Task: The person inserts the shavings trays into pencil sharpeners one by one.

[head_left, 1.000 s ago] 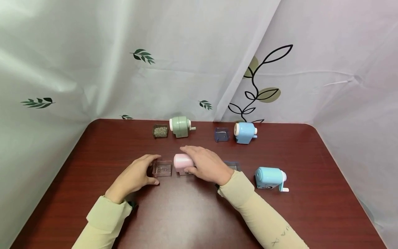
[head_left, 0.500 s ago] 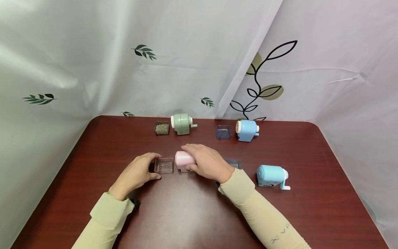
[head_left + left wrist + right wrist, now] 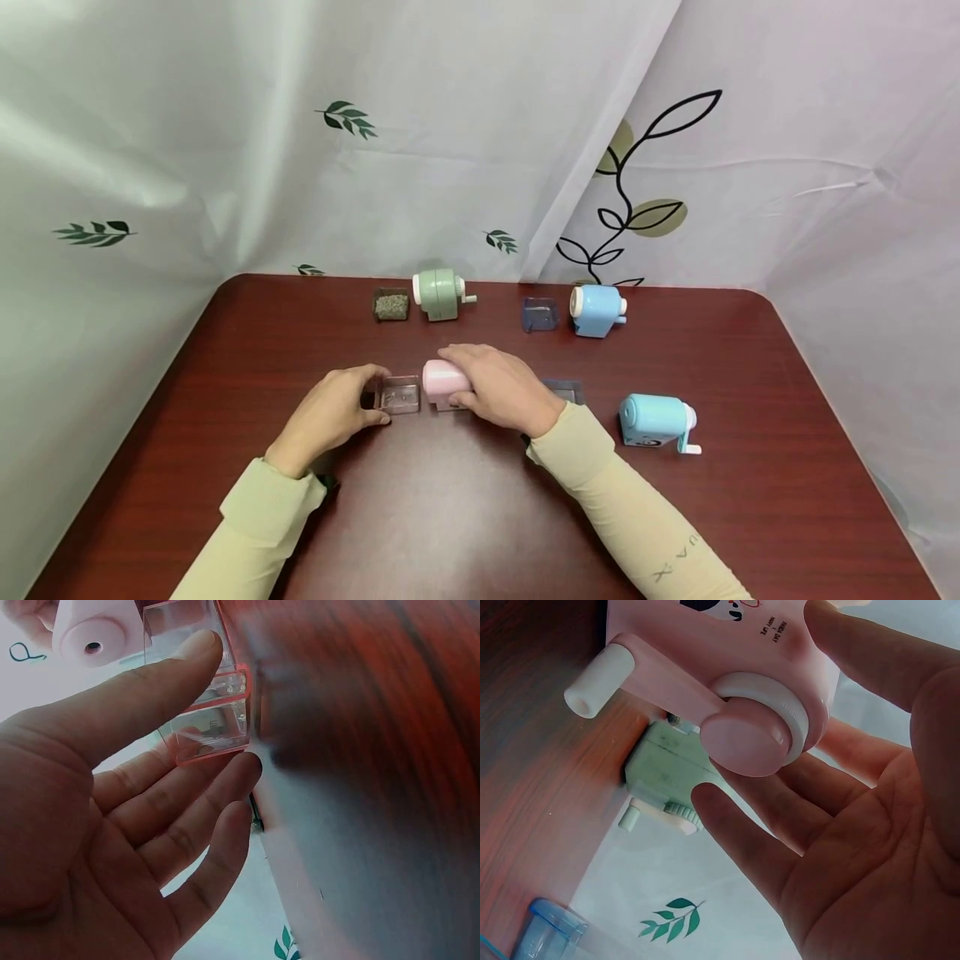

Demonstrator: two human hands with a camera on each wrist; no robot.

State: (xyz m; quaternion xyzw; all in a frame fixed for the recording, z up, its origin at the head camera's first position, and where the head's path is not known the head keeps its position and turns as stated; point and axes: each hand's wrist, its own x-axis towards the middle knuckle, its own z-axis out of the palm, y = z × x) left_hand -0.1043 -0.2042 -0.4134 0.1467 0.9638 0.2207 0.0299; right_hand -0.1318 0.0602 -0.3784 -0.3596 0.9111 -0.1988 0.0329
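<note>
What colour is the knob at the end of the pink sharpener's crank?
The crank knob is white; it shows best in the right wrist view.

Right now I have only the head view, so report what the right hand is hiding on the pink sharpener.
Observer: The right wrist view shows a crank with a white knob on the end of the pink sharpener toward the right hand.
Operator: Now describe the end facing the left hand.
Observer: The left wrist view shows a small dark hole in it.
Operator: Read me whatever is printed on its side.
Observer: The right wrist view shows lettering that reads "PANDA DAY" and "HAPPY LIFE".
</note>
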